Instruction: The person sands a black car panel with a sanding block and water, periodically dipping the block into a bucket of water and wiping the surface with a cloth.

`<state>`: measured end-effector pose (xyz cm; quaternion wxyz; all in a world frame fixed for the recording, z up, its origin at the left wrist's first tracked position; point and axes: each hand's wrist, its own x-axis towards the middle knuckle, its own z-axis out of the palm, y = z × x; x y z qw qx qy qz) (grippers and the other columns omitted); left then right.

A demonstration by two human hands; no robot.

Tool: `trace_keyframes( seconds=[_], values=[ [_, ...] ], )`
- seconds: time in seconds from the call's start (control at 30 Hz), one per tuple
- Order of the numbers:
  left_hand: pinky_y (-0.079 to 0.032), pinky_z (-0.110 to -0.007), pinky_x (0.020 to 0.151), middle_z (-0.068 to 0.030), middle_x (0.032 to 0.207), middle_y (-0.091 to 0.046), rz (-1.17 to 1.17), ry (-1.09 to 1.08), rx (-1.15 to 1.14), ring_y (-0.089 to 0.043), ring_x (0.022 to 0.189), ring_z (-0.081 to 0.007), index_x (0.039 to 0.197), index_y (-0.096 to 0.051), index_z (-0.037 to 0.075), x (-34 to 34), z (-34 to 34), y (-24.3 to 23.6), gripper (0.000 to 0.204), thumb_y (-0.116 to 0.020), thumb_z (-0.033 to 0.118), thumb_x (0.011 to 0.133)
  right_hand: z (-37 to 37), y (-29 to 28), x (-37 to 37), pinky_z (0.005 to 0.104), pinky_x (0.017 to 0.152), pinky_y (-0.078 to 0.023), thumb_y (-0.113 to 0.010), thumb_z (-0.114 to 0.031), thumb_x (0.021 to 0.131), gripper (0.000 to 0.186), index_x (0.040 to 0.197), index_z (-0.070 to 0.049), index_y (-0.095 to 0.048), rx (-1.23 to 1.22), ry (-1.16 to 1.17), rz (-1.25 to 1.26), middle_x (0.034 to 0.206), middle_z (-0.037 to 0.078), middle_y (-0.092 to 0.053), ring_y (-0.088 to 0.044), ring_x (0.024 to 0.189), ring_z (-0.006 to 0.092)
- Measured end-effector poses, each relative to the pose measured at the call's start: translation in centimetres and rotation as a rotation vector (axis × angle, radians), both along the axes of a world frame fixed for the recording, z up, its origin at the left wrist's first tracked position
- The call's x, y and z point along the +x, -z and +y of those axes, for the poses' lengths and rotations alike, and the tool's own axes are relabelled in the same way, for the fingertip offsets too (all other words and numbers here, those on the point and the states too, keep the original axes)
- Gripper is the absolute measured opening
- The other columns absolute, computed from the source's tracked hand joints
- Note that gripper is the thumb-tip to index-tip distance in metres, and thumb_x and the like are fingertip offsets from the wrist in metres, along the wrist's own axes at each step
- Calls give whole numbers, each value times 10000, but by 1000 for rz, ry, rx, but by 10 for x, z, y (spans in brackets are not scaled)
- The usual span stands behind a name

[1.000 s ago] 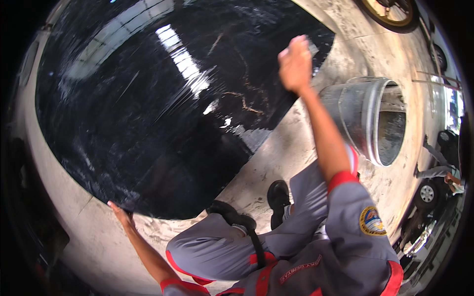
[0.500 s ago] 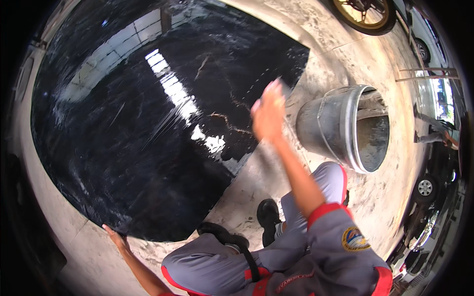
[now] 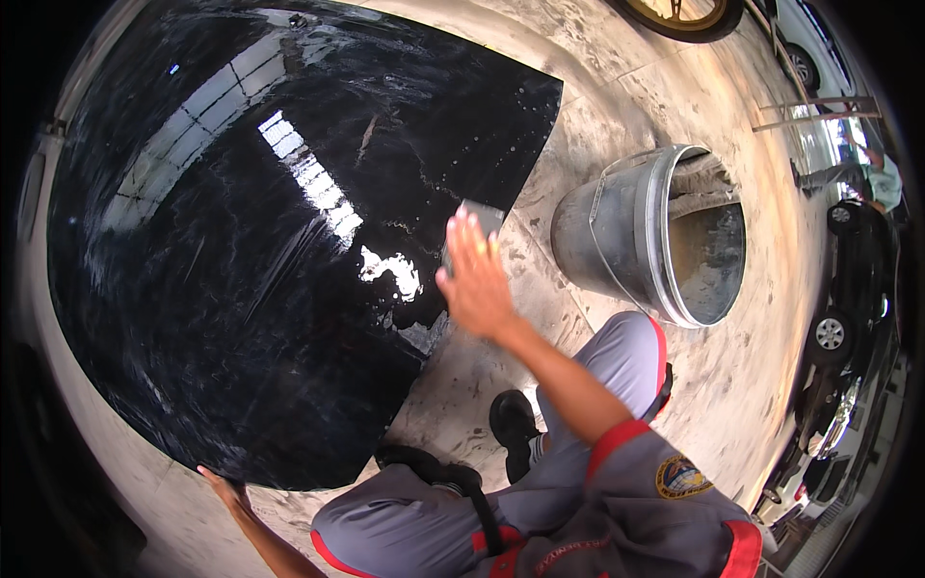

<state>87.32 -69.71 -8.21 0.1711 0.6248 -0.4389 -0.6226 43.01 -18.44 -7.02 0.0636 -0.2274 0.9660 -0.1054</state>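
Observation:
A large glossy black car hood panel [image 3: 222,328] lies before me, wet and streaked, with pale scuffs and bright reflections. Near its right edge, my right hand [image 3: 479,279] presses a flat grey rectangular piece of sandpaper [image 3: 486,214] to the surface. The fingers lie stretched over the sandpaper and hide most of it. At the lower left, my left hand [image 3: 227,489] holds the rim of the panel, its fingers partly hidden by the edge.
A grey bucket [image 3: 617,226] with a wire handle lies tipped on the stained concrete floor [image 3: 674,385], its mouth to the right. A gold-rimmed wheel [image 3: 684,14] stands beyond it. At the far right are a black car [image 3: 848,289] and a bending person [image 3: 882,178].
My right hand has come left and down with the sandpaper, from the panel's right edge onto its surface. The left hand keeps its place at the rim. The view has shifted slightly.

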Motion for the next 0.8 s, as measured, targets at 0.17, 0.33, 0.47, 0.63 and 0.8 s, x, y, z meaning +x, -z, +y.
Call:
trace_keyframes(
  seconds=[0.17, 0.33, 0.47, 0.63, 0.8],
  values=[
    [-383, -437, 1135, -133, 1574, -357, 21, 75, 78, -440, 1378, -327, 1556, -253, 26, -15, 2, 18, 916, -358, 717, 963, 68, -4, -173, 539, 1212, -159, -328, -342, 1045, 652, 1525, 85, -218, -132, 259, 163, 1618, 271, -160, -170, 1505, 403],
    [-416, -473, 1103, -139, 1537, -415, -76, 29, 8, -471, 1356, -324, 1540, -295, 38, 10, -5, -6, 918, -379, 733, 947, 14, 8, -20, 549, 1213, -146, -372, -333, 1029, 679, 1537, 79, -192, -29, -13, 6, 1631, 274, -86, -137, 1513, 401],
    [-440, -483, 1072, -129, 1519, -444, -138, 38, -1, -491, 1340, -316, 1530, -323, 49, -10, 2, 1, 927, -395, 753, 930, 63, 1, -145, 578, 1203, -146, -366, -342, 1035, 675, 1534, 78, -193, -69, 156, 144, 1629, 275, -98, -129, 1514, 406],
    [-416, -437, 1098, -131, 1545, -411, -39, 88, 0, -460, 1367, -322, 1541, -301, 45, -13, 5, -4, 933, -385, 750, 935, 53, 24, -112, 587, 1202, -126, -357, -320, 1034, 675, 1534, 94, -172, -167, 198, 199, 1630, 278, -82, -97, 1517, 418],
    [-409, -432, 1111, -140, 1563, -377, -20, 37, -26, -445, 1379, -331, 1554, -274, 50, -3, 0, -12, 926, -386, 737, 943, 52, 22, -79, 612, 1197, -124, -326, -371, 1035, 698, 1560, 49, -135, 80, 25, 113, 1646, 237, -74, -84, 1530, 379]
  ],
)
